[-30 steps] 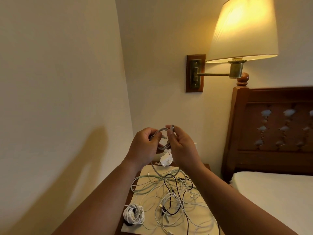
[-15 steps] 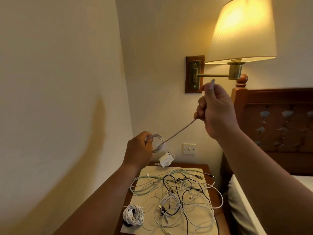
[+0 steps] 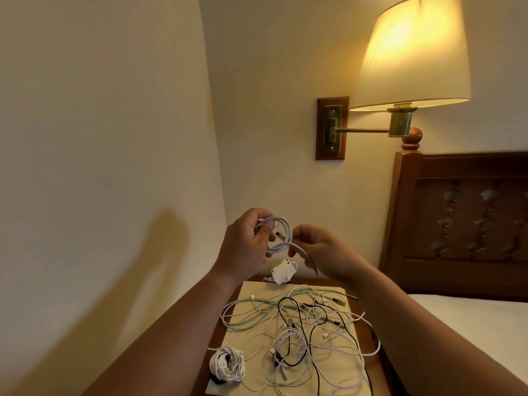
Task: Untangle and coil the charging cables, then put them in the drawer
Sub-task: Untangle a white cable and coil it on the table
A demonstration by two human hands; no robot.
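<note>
At the lower left, on the beige mat (image 3: 248,294), a wound white bundle (image 3: 227,364) lies apart from the rest, set aside, it seems, so that it does not get caught up again. Above it the left hand (image 3: 245,244) is raised clear of the tabletop (image 3: 378,367). Its grip is clenched round a grey cable (image 3: 276,232), with the thumb across the loops so that the coil keeps its round shape. Just below the coil a white charger block (image 3: 283,271) sits at the back edge of the mat. The right hand (image 3: 317,250) holds the cable's loose tail in a pinching grip close beside the coil, and the plug end hangs below its fingers. From that hold the tail looks ready to be laid on as a last turn or tucked through.

Below both hands the tangle of cables (image 3: 300,324), white, pale green and black, sprawls over the mat, not yet sorted. Most of the task is judged to remain. No drawer is in view.

To the right a lit wall lamp (image 3: 408,52) hangs over a carved wooden headboard (image 3: 463,218) and the bed (image 3: 471,312).
</note>
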